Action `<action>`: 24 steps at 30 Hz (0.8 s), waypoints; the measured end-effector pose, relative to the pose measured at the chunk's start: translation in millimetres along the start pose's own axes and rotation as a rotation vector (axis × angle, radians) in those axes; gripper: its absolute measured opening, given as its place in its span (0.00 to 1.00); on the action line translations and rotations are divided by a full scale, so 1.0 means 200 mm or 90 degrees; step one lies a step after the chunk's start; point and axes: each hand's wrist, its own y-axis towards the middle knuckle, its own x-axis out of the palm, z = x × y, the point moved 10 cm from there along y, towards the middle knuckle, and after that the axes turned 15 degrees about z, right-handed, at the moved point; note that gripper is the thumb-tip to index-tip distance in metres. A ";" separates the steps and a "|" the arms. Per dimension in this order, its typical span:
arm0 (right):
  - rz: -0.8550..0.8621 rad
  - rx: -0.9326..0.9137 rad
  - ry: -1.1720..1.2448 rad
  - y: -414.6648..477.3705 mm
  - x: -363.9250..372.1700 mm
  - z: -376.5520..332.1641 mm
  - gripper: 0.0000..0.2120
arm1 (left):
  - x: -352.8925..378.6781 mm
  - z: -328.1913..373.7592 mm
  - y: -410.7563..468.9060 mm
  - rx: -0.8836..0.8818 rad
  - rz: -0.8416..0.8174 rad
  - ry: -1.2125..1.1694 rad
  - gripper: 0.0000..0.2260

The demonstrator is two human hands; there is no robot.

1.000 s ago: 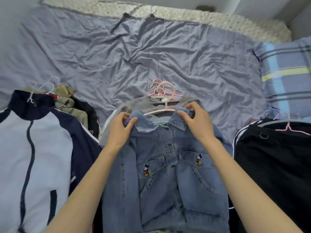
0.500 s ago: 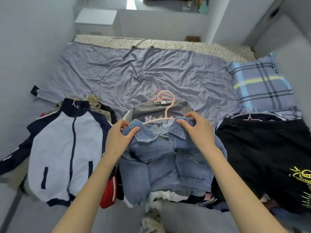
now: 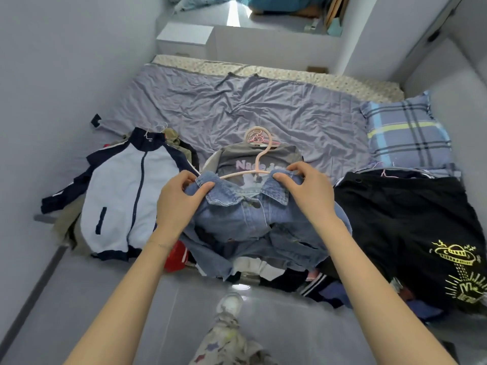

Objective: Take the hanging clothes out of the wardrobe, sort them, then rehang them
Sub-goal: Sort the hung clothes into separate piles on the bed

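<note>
Denim jacket (image 3: 253,222) is hanging bunched over the near edge of the bed (image 3: 263,109), and you are pinching it at both shoulders just outside the collar, left hand (image 3: 179,204) on one side and right hand (image 3: 308,196) on the other, with its pale pink hanger (image 3: 259,151) sitting in the neck. Being thick, coarse cotton with firm stitched seams, it is probably feeling weighty but forgiving, so you are gripping it somewhere sound, though the thin, smooth plastic hanger is likely wanting to slip
</note>
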 end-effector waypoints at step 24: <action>-0.052 -0.066 0.065 -0.60 0.79 -1.53 0.16 | -1.56 -0.81 0.57 -0.014 0.116 0.007 0.17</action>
